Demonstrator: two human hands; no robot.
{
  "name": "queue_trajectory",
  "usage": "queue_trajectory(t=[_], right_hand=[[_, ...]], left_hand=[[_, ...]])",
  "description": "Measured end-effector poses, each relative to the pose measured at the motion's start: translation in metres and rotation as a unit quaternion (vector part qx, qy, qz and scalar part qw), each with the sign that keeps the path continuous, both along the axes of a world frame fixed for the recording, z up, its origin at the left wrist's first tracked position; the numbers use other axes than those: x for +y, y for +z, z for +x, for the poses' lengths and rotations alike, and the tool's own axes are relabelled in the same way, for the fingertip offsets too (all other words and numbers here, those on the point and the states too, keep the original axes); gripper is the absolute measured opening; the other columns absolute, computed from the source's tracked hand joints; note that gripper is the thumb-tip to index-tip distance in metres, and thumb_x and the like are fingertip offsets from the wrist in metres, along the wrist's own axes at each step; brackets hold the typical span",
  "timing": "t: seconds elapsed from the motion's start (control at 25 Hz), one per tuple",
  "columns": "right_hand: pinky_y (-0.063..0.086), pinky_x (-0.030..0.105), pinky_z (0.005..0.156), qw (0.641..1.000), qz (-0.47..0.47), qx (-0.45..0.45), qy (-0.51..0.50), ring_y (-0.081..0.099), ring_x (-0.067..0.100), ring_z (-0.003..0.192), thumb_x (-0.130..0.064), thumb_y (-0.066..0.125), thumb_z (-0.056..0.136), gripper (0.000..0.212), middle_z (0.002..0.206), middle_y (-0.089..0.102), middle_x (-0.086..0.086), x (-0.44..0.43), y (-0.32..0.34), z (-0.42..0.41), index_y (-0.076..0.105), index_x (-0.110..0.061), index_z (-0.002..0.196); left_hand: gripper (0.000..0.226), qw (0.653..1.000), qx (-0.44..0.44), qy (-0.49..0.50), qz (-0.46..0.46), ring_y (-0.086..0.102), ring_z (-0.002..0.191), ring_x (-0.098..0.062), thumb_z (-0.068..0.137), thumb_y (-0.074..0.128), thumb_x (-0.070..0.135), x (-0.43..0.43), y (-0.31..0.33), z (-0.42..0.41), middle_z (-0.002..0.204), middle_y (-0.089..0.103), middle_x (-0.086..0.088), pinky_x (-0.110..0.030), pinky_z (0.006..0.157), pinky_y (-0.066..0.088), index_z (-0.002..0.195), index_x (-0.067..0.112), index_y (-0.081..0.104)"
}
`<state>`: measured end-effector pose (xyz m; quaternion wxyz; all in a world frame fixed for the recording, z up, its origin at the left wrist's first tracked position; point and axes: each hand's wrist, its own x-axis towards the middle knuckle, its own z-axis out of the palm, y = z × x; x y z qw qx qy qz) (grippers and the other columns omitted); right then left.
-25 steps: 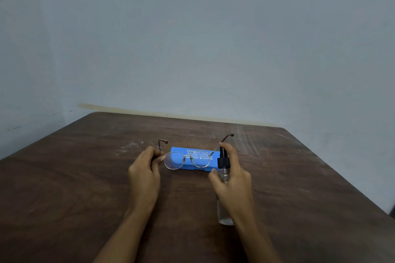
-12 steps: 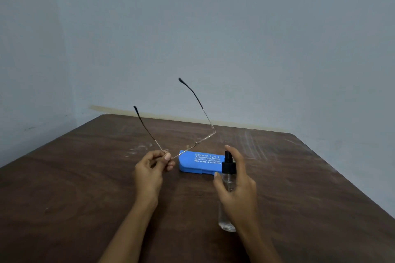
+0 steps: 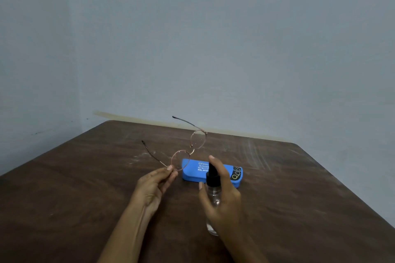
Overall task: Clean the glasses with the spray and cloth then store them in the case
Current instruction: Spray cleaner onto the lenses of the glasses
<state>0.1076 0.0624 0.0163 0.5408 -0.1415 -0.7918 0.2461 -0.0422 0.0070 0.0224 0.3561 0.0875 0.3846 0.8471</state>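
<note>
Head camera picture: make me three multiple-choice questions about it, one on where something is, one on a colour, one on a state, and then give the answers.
1. Where does the case lie?
A. on the table
B. on a shelf
C. on the floor

2. What colour is the case?
A. red
B. white
C. blue

3. How are the glasses?
A. folded inside the case
B. held up by the left hand, arms unfolded
C. lying flat on the table

Answers:
1. A: the case rests on the tabletop, behind the spray bottle that the right hand grips.
2. C: its lid is bright blue.
3. B: fingers pinch the frame beside one lens, and both arms stick out above the table.
</note>
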Motion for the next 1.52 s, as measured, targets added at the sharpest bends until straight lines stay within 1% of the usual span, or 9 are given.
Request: queue_trajectory(t=[0.12,0.28,0.4,0.48,0.68,1.0,1.16,1.36,1.52], right_hand=[[0.041,0.000,0.077,0.998,-0.012,-0.043,0.042,0.057,-0.012,0.092,-0.012,0.060,0.078,0.057,0.109,0.056,-0.029,0.002,0.005,-0.009,0.043,-0.036,0.126],[0.039,0.004,0.062,0.989,-0.024,-0.123,0.073,0.055,-0.005,0.067,-0.009,0.058,0.078,0.059,0.075,0.057,-0.032,0.009,0.010,-0.014,0.041,-0.046,0.119],[0.040,0.006,0.062,0.988,-0.021,-0.138,0.072,0.055,-0.006,0.068,-0.013,0.060,0.078,0.058,0.074,0.055,-0.029,0.011,0.006,-0.011,0.040,-0.047,0.119],[0.040,0.005,0.063,0.989,-0.022,-0.135,0.065,0.055,-0.006,0.069,-0.011,0.061,0.078,0.055,0.079,0.054,-0.028,0.012,0.006,-0.009,0.043,-0.042,0.119],[0.037,0.002,0.059,0.990,-0.021,-0.131,0.055,0.056,-0.006,0.067,-0.006,0.062,0.078,0.047,0.074,0.051,-0.024,0.012,0.007,-0.007,0.048,-0.030,0.116],[0.036,-0.001,0.059,0.994,-0.009,-0.101,0.033,0.053,-0.011,0.062,-0.001,0.063,0.074,0.062,0.067,0.048,-0.028,0.009,0.009,-0.001,0.048,-0.033,0.126],[0.037,-0.002,0.068,0.995,-0.005,-0.094,0.031,0.052,-0.015,0.072,-0.005,0.064,0.076,0.055,0.084,0.049,-0.032,0.008,0.008,-0.003,0.050,-0.031,0.123],[0.038,0.001,0.063,0.995,0.002,-0.091,0.029,0.055,-0.008,0.069,-0.009,0.060,0.074,0.049,0.075,0.050,-0.031,0.008,0.008,-0.003,0.047,-0.039,0.111],[0.038,0.002,0.065,0.995,0.009,-0.096,0.030,0.053,-0.009,0.068,-0.010,0.060,0.077,0.051,0.081,0.046,-0.033,0.007,0.007,-0.003,0.048,-0.030,0.122]], left_hand=[[0.025,1.000,-0.030,-0.008,-0.006,0.067,0.046,-0.014,0.081,0.049,-0.015,0.000,-0.003,-0.002,0.049,0.068,-0.010,-0.017,0.043,0.054,0.063,-0.008,0.064],[0.039,0.999,-0.041,-0.023,0.006,0.067,0.047,-0.014,0.081,0.048,-0.016,0.001,-0.006,-0.007,0.052,0.069,-0.012,-0.017,0.042,0.053,0.049,-0.005,0.068],[0.038,0.998,-0.044,-0.033,0.004,0.067,0.047,-0.015,0.081,0.049,-0.015,0.004,-0.008,-0.010,0.052,0.070,-0.013,-0.016,0.040,0.052,0.050,-0.005,0.068],[0.037,0.998,-0.047,-0.044,-0.004,0.068,0.047,-0.015,0.081,0.048,-0.015,0.005,-0.009,-0.011,0.053,0.070,-0.014,-0.017,0.040,0.052,0.051,-0.005,0.068],[0.039,0.998,-0.040,-0.055,-0.014,0.068,0.048,-0.016,0.082,0.047,-0.015,0.004,-0.008,-0.009,0.054,0.070,-0.014,-0.016,0.040,0.052,0.051,-0.005,0.068],[0.040,0.996,-0.057,-0.067,-0.013,0.067,0.046,-0.016,0.083,0.046,-0.014,-0.001,-0.003,-0.006,0.053,0.069,-0.015,-0.016,0.038,0.051,0.050,-0.007,0.068],[0.041,0.995,-0.059,-0.077,-0.015,0.067,0.045,-0.016,0.084,0.045,-0.014,-0.002,-0.001,-0.006,0.052,0.069,-0.015,-0.016,0.038,0.051,0.051,-0.008,0.067],[0.036,0.994,-0.069,-0.081,-0.015,0.066,0.044,-0.016,0.085,0.043,-0.013,-0.002,-0.001,-0.005,0.052,0.069,-0.015,-0.016,0.038,0.051,0.057,-0.009,0.066],[0.038,0.993,-0.076,-0.087,-0.014,0.067,0.045,-0.018,0.085,0.044,-0.012,-0.002,-0.002,-0.007,0.053,0.069,-0.017,-0.017,0.037,0.051,0.055,-0.009,0.067]])
